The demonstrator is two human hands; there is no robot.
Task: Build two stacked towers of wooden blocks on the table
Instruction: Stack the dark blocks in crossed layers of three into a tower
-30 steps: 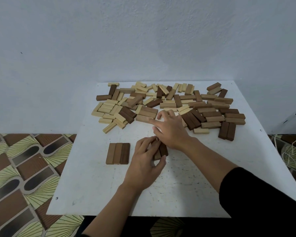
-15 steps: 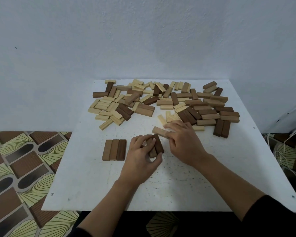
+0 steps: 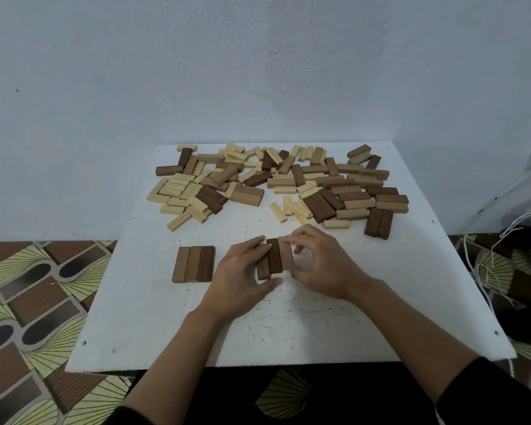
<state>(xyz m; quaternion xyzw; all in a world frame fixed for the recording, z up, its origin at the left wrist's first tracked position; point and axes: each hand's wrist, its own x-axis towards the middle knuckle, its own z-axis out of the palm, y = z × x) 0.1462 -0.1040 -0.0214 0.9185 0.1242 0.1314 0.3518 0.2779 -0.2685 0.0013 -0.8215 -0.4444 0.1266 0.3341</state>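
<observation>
Fingers (image 3: 290,239) of right hand (image 3: 322,265) pinch the end block (image 3: 285,254) snug against two others; left hand (image 3: 242,273) grips the opposite block (image 3: 263,268) to square this second base (image 3: 275,256), frame centre | first base (image 3: 193,264) at its left | loose blocks (image 3: 273,185) upper centre, on table (image 3: 166,317)

First row of three brown blocks (image 3: 193,264) lies flat up front, sides touching. Just right of it, my second row (image 3: 275,256), dark one in the middle, is pinched between my left hand (image 3: 242,273) and right hand (image 3: 324,266). A loose pile (image 3: 276,182) of pale and brown blocks sprawls behind.
</observation>
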